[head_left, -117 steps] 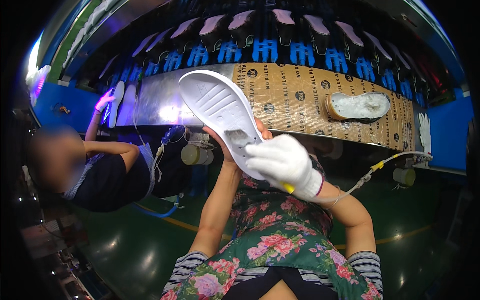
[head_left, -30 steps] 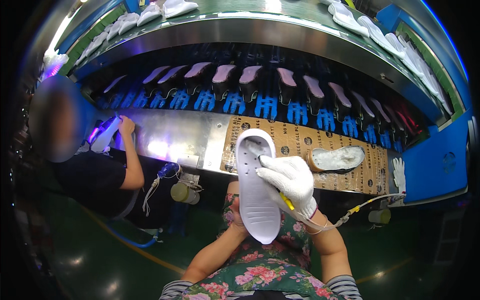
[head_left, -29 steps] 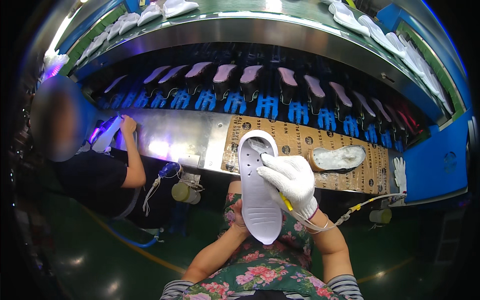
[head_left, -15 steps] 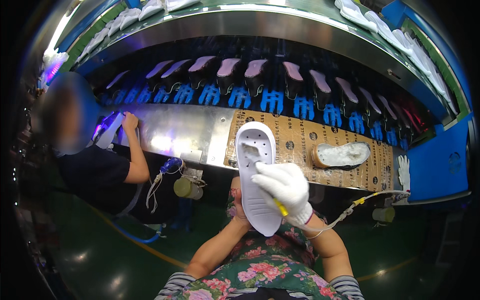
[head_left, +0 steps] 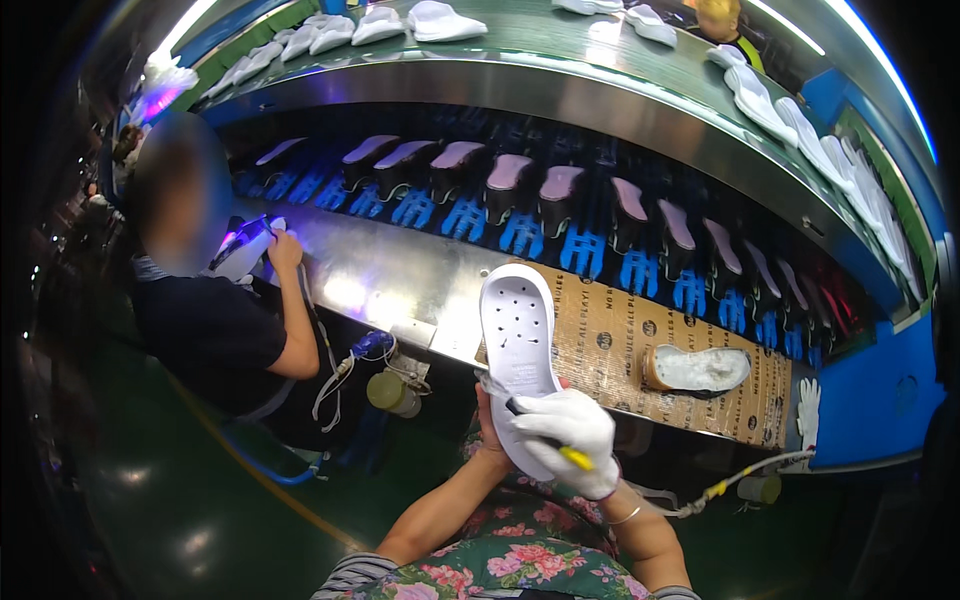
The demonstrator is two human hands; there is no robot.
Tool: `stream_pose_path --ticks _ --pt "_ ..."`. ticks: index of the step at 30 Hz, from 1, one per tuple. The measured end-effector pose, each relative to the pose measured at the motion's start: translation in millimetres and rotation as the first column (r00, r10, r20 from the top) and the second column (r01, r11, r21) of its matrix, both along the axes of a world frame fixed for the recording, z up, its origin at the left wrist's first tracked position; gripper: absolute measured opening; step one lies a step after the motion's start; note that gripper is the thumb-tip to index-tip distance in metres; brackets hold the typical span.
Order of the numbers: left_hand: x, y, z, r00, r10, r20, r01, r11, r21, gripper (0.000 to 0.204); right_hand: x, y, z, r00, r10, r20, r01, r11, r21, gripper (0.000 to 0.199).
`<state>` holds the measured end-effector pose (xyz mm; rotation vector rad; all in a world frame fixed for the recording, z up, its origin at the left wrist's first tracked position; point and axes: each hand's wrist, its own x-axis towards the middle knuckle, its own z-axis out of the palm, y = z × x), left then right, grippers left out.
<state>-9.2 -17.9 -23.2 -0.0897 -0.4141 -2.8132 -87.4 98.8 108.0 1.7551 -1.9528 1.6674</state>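
A pale lavender-white shoe sole [head_left: 520,330] is tilted up before me, its holed forefoot end away from me. My bare left hand [head_left: 487,420] grips it by its left edge, fingers mostly hidden beneath. In a white glove, my right hand [head_left: 570,430] is closed round a brush with a yellow handle [head_left: 576,458]. The brush's bristles meet the sole's left edge near the middle. A pale hose [head_left: 740,484] runs from the right toward my right hand. Bottom up on the bench lies a tan shoe upper [head_left: 700,370] with a whitish, wet-looking underside.
Printed cardboard [head_left: 600,350] covers part of the metal bench [head_left: 370,285]. Pink-bottomed shoes [head_left: 510,172] stand on blue holders behind. White soles [head_left: 445,22] line the conveyor above. A co-worker [head_left: 215,310] handles a shoe at left. A white glove [head_left: 808,410] hangs at right.
My right hand has drawn the brush from the forefoot back to the sole's left edge. The whitish smear on the forefoot no longer shows. The whole view has shifted.
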Motion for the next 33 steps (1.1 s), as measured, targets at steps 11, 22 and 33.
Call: stream_pose_path --ticks 11,22,33 --pt "-5 -11 -5 0.991 -0.039 -0.130 0.049 0.997 0.068 0.117 5 -9 -8 0.996 0.086 0.014 -0.086 0.996 0.014 0.025" --pt "-20 -28 16 0.992 -0.049 -0.117 0.064 0.990 0.126 0.121 -2 3 -15 0.979 0.187 0.078 -0.187 0.982 -0.010 0.035" --pt "-33 -43 20 0.976 -0.176 -0.130 0.184 0.981 0.055 0.116 -8 9 -18 0.975 0.154 0.158 -0.146 0.987 -0.060 0.027"
